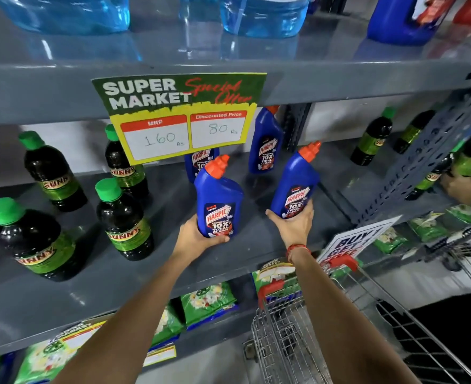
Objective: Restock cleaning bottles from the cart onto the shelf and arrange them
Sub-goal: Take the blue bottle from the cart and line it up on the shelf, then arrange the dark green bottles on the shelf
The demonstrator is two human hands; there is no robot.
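My left hand [198, 239] grips the base of a blue Harpic bottle [219, 200] with an orange cap, held upright just above the grey shelf [242, 245]. My right hand [294, 227] holds a second blue Harpic bottle [296, 187] from below, tilted a little to the right over the same shelf. Two more Harpic bottles stand at the back of the shelf: one [266, 142] by the upright post, the other [198, 162] half hidden behind the price sign. The wire cart [298, 328] with red handle grips is at lower right, under my right forearm.
Dark Sunny bottles with green caps [123, 220] stand on the shelf's left part and more [371, 139] in the bay to the right. A yellow and green price sign [181, 117] hangs from the shelf above. Another person's hand [464, 187] reaches in at far right. Green packets fill the lower shelf.
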